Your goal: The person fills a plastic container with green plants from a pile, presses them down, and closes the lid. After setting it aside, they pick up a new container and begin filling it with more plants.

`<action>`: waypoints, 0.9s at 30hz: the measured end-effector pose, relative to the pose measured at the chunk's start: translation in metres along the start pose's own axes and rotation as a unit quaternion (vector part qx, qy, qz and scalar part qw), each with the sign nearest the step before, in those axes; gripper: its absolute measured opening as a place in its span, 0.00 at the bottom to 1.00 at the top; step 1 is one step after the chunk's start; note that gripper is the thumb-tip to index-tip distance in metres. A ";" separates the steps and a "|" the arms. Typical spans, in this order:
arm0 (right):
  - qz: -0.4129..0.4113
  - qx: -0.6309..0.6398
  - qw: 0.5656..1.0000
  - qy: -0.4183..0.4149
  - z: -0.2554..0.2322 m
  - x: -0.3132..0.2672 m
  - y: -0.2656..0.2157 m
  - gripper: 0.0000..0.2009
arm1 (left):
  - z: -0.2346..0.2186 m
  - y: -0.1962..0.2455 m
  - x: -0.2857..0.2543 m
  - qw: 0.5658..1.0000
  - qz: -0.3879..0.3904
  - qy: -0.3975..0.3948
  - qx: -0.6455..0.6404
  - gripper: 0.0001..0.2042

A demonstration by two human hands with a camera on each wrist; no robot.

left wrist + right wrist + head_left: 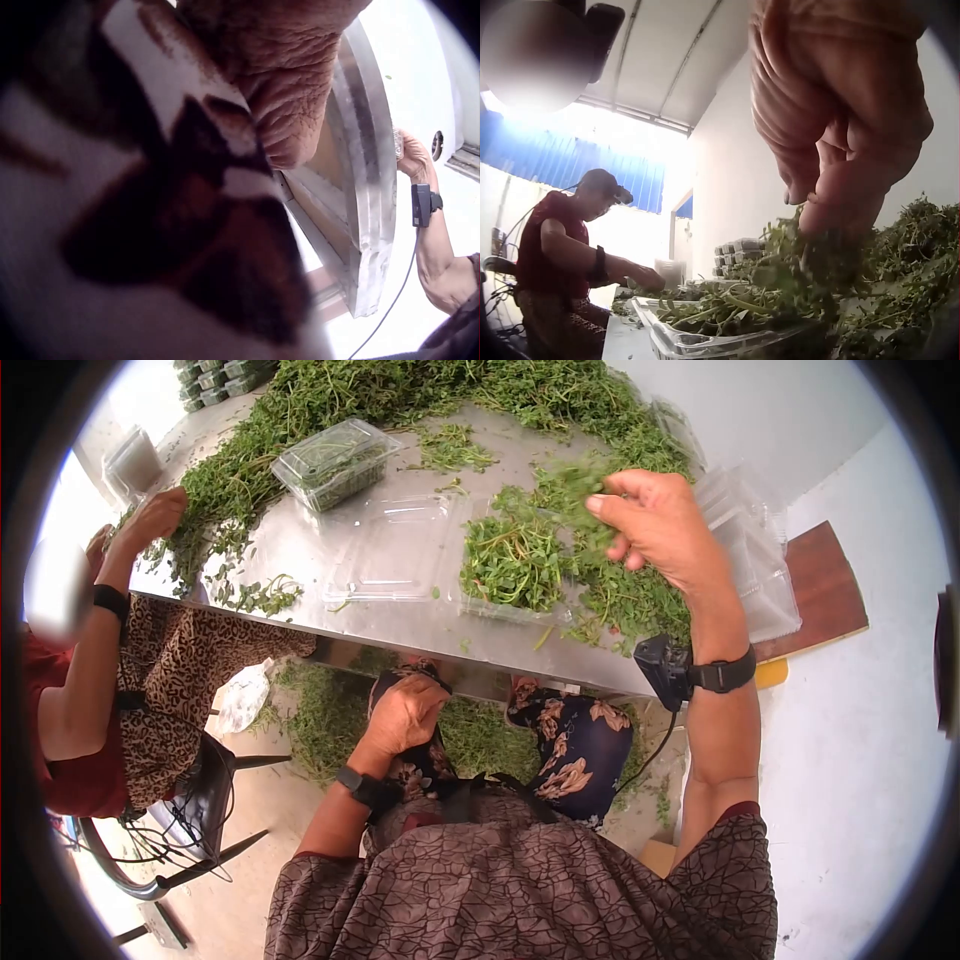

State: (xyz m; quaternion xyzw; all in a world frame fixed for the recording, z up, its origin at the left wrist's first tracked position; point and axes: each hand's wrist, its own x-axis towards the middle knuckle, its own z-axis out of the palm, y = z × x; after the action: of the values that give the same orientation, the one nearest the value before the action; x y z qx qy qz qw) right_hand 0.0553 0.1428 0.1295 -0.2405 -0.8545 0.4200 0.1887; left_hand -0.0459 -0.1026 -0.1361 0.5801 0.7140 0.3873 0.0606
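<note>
My right hand (pixel 662 528) pinches a small bunch of green sprigs (pixel 578 488) above the right side of a clear plastic container. Leafy greens (pixel 512 565) fill its base, and the attached lid (pixel 390 550) lies flat to the left. In the right wrist view, the fingers of the right hand (pixel 847 112) point down into leaves beside the container's rim (pixel 676 341). My left hand (pixel 407 715) rests on my leg below the table edge, fingers loosely bent, holding nothing; the left wrist view shows the hand (pixel 289 82) against patterned cloth (pixel 217 225).
A closed container of greens (pixel 335 465) stands on the metal table (pixel 300 555). Heaped greens (pixel 370 390) curve along its back, and empty clear containers (pixel 745 560) are stacked at the right. Another person's hand (pixel 155 518) is at the left end, beside the greens.
</note>
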 end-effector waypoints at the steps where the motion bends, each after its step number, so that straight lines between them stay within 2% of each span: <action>1: 0.008 -0.016 1.000 -0.006 0.002 0.000 -0.001 0.14 | -0.001 0.000 0.001 1.000 0.001 -0.001 0.004 0.06; 5: 0.003 0.008 0.999 0.035 -0.006 -0.007 0.005 0.12 | -0.003 -0.001 -0.001 1.000 -0.003 -0.012 -0.002 0.06; 8: 0.033 -0.061 0.995 0.073 -0.012 -0.024 0.010 0.10 | -0.003 -0.003 -0.001 1.000 -0.001 -0.006 -0.005 0.06; 11: 0.055 -0.102 0.992 0.055 -0.022 -0.048 0.024 0.09 | -0.004 0.001 0.002 1.000 -0.015 -0.001 -0.018 0.07; 13: 0.021 -0.188 0.981 0.032 -0.025 -0.060 0.040 0.09 | -0.003 0.002 0.002 1.000 -0.016 -0.008 -0.022 0.07; 14: 0.025 -0.188 0.981 0.035 -0.025 -0.066 0.044 0.09 | -0.003 0.002 0.003 1.000 -0.019 -0.007 -0.017 0.07; 16: 0.051 -0.215 0.975 -0.017 -0.022 -0.080 0.046 0.09 | -0.001 0.001 0.002 1.000 -0.020 -0.010 -0.018 0.07; 18: 0.036 -0.228 0.973 -0.018 -0.014 -0.087 0.054 0.10 | -0.001 0.001 0.002 1.000 -0.019 -0.010 -0.006 0.07; 20: -0.022 -0.245 0.969 -0.025 -0.005 -0.091 0.057 0.11 | -0.001 0.002 0.002 1.000 -0.017 -0.009 -0.006 0.07; 24: 0.004 -0.264 0.965 -0.014 0.002 -0.091 0.062 0.11 | 0.000 0.000 0.001 1.000 -0.004 -0.004 -0.005 0.07; 27: -0.042 -0.270 0.962 -0.007 0.001 -0.090 0.067 0.11 | 0.000 0.001 0.002 1.000 -0.011 -0.009 -0.001 0.07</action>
State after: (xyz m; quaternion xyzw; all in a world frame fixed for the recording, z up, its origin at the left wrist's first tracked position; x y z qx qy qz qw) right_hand 0.1442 0.1264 0.0641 -0.2440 -0.9466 0.1672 0.1285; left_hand -0.0455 -0.1006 -0.1349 0.5756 0.7197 0.3815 0.0720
